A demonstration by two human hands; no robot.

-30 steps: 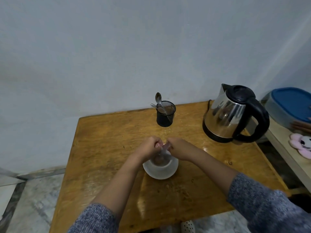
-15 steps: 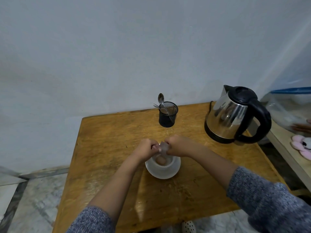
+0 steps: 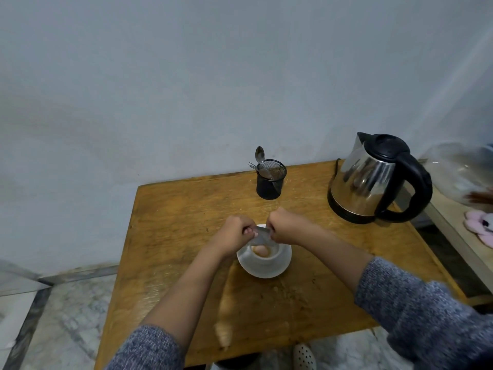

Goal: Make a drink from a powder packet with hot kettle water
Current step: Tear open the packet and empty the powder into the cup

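Note:
A small silvery powder packet (image 3: 262, 235) is pinched between my left hand (image 3: 234, 233) and my right hand (image 3: 286, 225), just above a white cup (image 3: 266, 256). The cup stands on a white saucer (image 3: 280, 269) in the middle of the wooden table (image 3: 173, 236). Light brown powder lies inside the cup. A steel kettle (image 3: 373, 180) with a black lid and handle stands at the table's back right, apart from both hands.
A black mesh holder (image 3: 270, 180) with a spoon and other cutlery stands at the back, behind the cup. A side shelf (image 3: 458, 222) to the right carries a pink object (image 3: 480, 225). The wall is close behind the table.
Both hands stay over the cup on the packet, which now looks stretched flatter between them. The view has shifted slightly.

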